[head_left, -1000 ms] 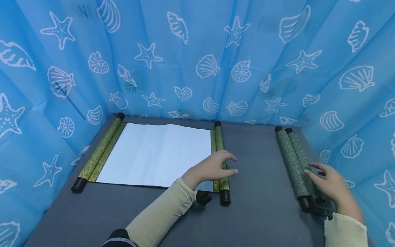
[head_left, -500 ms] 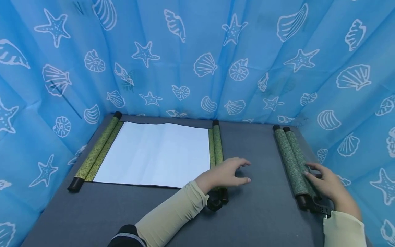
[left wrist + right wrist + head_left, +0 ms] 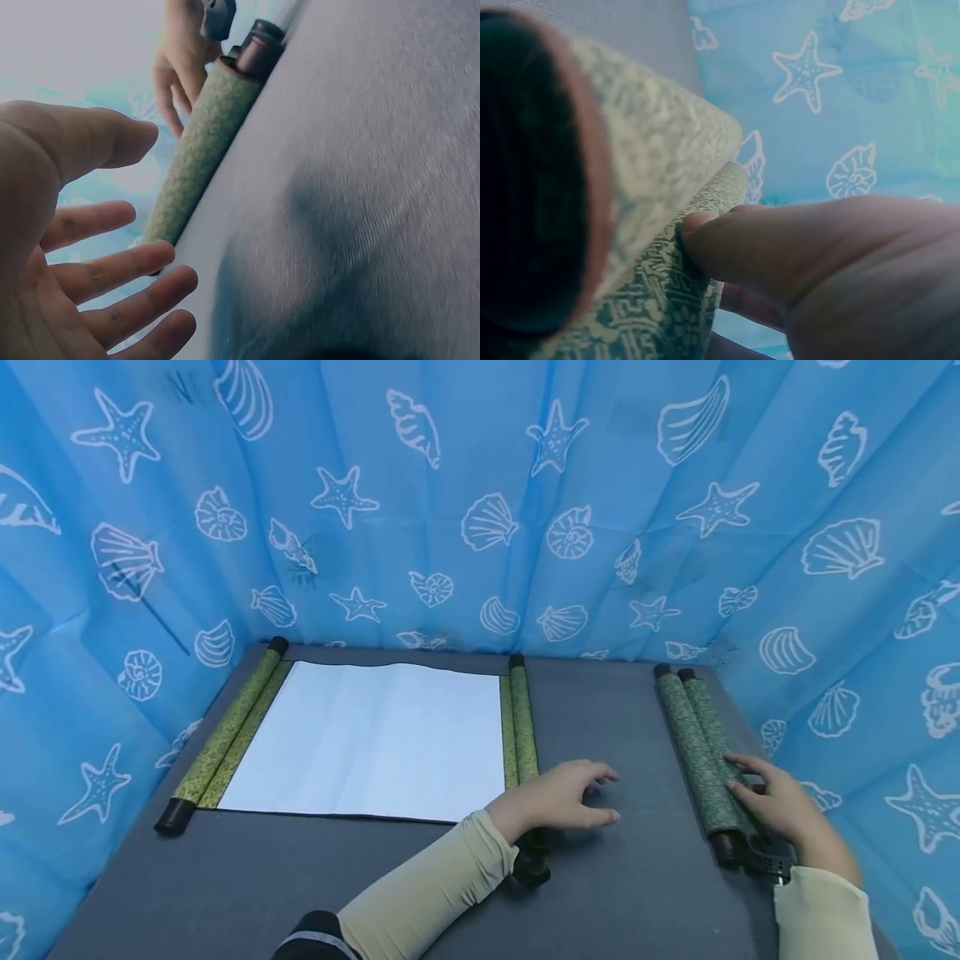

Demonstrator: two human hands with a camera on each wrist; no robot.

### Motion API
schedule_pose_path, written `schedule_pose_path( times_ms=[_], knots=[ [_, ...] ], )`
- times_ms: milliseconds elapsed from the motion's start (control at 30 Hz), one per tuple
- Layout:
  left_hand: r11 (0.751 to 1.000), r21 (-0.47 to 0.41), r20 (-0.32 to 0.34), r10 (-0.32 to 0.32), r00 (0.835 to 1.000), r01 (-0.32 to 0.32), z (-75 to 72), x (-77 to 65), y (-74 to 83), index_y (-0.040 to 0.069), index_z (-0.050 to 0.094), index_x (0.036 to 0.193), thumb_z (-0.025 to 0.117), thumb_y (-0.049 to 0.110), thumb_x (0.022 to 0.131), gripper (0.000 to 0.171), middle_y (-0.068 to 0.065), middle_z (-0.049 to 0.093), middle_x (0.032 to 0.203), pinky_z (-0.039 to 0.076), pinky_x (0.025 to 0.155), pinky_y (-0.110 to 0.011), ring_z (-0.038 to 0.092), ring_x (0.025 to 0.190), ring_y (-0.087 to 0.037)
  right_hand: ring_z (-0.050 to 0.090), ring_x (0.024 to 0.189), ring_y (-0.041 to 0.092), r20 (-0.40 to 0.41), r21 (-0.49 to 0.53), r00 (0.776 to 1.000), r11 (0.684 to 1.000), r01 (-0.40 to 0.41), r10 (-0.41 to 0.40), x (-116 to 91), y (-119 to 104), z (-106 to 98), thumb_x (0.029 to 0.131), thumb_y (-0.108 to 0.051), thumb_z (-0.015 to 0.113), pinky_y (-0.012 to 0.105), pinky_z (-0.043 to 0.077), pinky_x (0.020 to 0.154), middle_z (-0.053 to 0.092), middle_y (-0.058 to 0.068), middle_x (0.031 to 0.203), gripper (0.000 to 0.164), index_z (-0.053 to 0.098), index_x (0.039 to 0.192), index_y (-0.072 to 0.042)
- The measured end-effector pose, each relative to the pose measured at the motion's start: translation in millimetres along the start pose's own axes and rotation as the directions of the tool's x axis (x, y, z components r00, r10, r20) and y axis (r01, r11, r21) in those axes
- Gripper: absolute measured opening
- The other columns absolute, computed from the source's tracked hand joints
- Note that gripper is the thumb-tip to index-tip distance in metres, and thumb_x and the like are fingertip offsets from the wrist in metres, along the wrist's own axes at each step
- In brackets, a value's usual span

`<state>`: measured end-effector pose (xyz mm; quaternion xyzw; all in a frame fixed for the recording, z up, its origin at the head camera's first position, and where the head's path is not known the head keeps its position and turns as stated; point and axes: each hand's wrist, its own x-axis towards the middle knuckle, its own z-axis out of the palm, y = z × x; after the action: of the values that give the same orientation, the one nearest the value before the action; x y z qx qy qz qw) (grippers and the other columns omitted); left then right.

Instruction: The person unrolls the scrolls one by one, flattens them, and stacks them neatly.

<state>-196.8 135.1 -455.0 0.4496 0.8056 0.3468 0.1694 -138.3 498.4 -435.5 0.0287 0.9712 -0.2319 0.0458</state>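
My right hand [image 3: 783,810] is at the right-hand roller of a rolled-up green patterned scroll [image 3: 692,752]. In the right wrist view the thumb [image 3: 727,244] lies on the patterned roll [image 3: 649,300], with fingers partly hidden behind it, so it pinches the roller. Both rollers of this scroll lie side by side, with dark end knobs. My left hand [image 3: 566,797] hovers over the grey table, fingers spread and holding nothing. In the left wrist view its palm and fingers [image 3: 142,307] face the green scroll [image 3: 206,139] from some distance.
Left on the table [image 3: 607,718] lies an unrolled scroll with white paper [image 3: 375,735] and yellow-green rollers [image 3: 232,727]. The left forearm [image 3: 435,877] passes over its near right corner. A blue seashell-print curtain [image 3: 450,527] closes off the back and sides.
My left hand has moved right, off the unrolled scroll's right roller and over the bare table. My right hand stays at the green scroll. The head view has shifted slightly.
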Motion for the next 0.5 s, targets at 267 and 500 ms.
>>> schedule_pose_path(
  times_ms=[267, 500],
  knots=[
    [1.000, -0.018, 0.034, -0.006, 0.999, 0.006, 10.2, 14.6, 10.6, 0.016, 0.052, 0.156, 0.064, 0.043, 0.106, 0.059, -0.001, 0.059, 0.152, 0.051, 0.108, -0.023, 0.060, 0.135, -0.011, 0.054, 0.123, 0.068, -0.004, -0.031, 1.000, 0.999, -0.010, 0.010, -1, 1, 3, 0.111, -0.019, 0.054, 0.074, 0.051, 0.093, 0.042, 0.049, 0.146, 0.052, 0.045, 0.153, 0.010],
    [0.998, -0.057, 0.073, -0.002, 0.997, 0.006, 18.1, 29.9, 23.0, 0.018, 0.052, 0.157, 0.065, 0.042, 0.106, 0.058, -0.002, 0.059, 0.153, 0.052, 0.102, -0.021, 0.062, 0.130, -0.010, 0.057, 0.121, 0.066, -0.002, -0.060, 1.000, 0.998, -0.024, 0.024, 2, 1, 3, 0.110, -0.020, 0.056, 0.073, 0.052, 0.092, 0.043, 0.047, 0.148, 0.053, 0.046, 0.154, 0.009]
  ],
)
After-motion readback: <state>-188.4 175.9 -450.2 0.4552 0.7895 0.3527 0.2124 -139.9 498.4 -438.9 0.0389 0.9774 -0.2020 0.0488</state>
